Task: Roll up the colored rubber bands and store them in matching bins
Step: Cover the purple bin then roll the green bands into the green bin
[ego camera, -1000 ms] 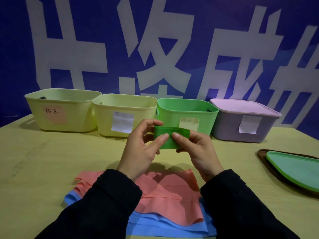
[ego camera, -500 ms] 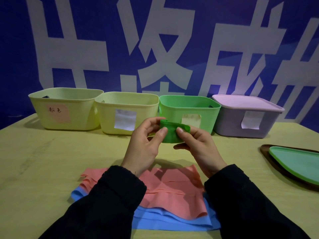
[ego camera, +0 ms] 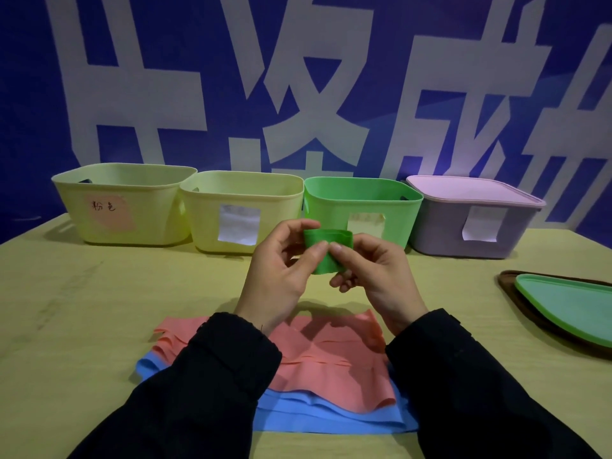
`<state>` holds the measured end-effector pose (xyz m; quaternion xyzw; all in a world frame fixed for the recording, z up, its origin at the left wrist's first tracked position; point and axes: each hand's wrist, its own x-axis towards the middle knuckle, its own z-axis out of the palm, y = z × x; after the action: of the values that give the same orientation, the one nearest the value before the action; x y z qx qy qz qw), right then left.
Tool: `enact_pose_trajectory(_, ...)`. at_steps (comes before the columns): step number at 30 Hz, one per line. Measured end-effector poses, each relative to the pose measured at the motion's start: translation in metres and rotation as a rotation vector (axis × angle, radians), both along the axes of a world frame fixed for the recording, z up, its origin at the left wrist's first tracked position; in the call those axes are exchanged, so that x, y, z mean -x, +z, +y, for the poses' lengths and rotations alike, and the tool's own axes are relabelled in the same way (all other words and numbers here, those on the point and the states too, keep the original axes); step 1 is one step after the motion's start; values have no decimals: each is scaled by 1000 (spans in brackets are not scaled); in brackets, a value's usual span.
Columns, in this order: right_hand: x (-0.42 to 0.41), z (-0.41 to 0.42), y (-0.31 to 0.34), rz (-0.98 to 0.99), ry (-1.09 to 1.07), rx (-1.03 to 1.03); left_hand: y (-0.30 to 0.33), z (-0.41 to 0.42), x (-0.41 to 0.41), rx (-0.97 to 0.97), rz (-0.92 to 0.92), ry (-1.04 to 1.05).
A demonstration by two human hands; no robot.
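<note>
Both hands, left (ego camera: 278,279) and right (ego camera: 374,276), pinch the rolled green band (ego camera: 326,251) above mid-surface, before the open green bin (ego camera: 362,207). Along the back edge: two yellow bins, lidded purple box (ego camera: 470,220). Pink band (ego camera: 331,356) lies over blue band (ego camera: 331,419) at the near edge.

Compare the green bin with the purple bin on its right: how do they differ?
The green bin is open-topped; the purple bin is shut under a pink lid. The green bin's wall is bright green with a yellowish label, the purple bin's greyish purple with a white label. Both stand in the back row on the table, labels facing the person.
</note>
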<state>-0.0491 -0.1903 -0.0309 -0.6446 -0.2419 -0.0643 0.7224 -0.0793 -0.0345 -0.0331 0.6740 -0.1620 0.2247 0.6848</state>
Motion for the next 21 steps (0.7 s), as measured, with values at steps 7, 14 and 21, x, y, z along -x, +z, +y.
enact_pose_trajectory(7,-2,-2,-3,-93,-69,65,2,4,-1,15,9,35)
enact_pose_trajectory(14,-4,-2,-4,-126,-70,49,-3,2,-4,-120,3,77)
enact_pose_trajectory(21,-3,-1,-5,-132,-62,66,-5,3,-5,-171,-32,141)
